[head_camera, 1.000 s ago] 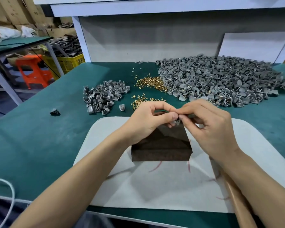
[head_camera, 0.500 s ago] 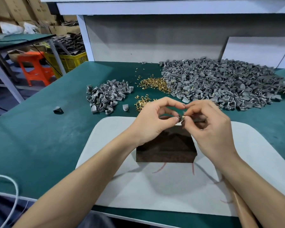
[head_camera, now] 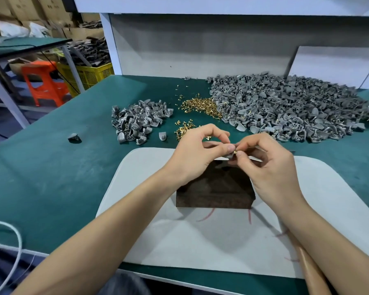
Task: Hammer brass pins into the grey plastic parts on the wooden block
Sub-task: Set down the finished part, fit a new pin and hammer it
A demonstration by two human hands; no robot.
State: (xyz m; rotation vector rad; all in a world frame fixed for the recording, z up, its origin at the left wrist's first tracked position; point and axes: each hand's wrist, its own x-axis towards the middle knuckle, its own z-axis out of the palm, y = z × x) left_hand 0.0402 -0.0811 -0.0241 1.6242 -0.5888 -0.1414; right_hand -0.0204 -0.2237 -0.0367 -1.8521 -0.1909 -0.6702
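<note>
- Above the far edge of the wooden block (head_camera: pixel 215 192), I see both hands meet over one small grey part (head_camera: pixel 229 155).
- My left hand (head_camera: pixel 197 154) pinches that part between thumb and forefinger; its other fingers arch loosely above.
- My right hand (head_camera: pixel 271 165) pinches a brass pin (head_camera: pixel 235 150) between thumb and forefinger, the pin upright and touching the part; its remaining fingers are curled in.
- Whether the part rests on the block or is held just over it, I cannot tell; the fingers hide the contact.
- The block sits on a white mat (head_camera: pixel 200 241), which lies on the green table (head_camera: pixel 51 177).
- Beyond the hands, a large heap of grey parts (head_camera: pixel 285 107) spreads to the right, with a small heap of grey parts (head_camera: pixel 139 122) to the left.
- Loose brass pins (head_camera: pixel 200 105) lie between the two heaps, some just beside the left hand's fingers.
- One stray grey piece (head_camera: pixel 74 137) lies alone, well left of the small heap.
- A white cord (head_camera: pixel 13 241) loops over the table's near left edge.
- An orange stool (head_camera: pixel 44 81) and a yellow crate (head_camera: pixel 90 75) stand off to the left, past the table.
</note>
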